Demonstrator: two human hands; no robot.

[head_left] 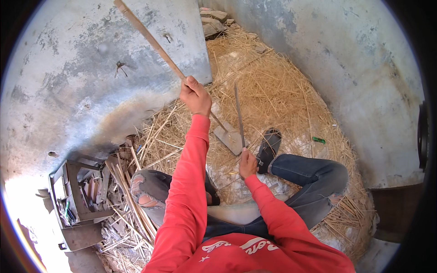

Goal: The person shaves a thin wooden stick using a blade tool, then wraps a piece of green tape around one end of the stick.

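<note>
My left hand point(195, 95) is wrapped round a long bamboo strip point(152, 42), held at a slant. Its upper part reaches toward the top left, and its thinner lower end comes down over a small flat block point(229, 140) on the floor; whether it touches the block I cannot tell. Low in front of me, my right hand point(248, 163) grips a long, narrow dark blade point(239, 111) by its near end. The blade points away from me, just right of the block and apart from the strip. The blade's handle is hidden in my fist.
Pale shavings point(277, 86) cover the floor between two grey walls point(364, 86). Split bamboo strips point(129, 191) lie on the left beside an overturned-looking wooden frame point(75, 200). A small green object point(318, 139) lies right of my dark sandal point(269, 148). Bricks point(213, 25) sit at the back.
</note>
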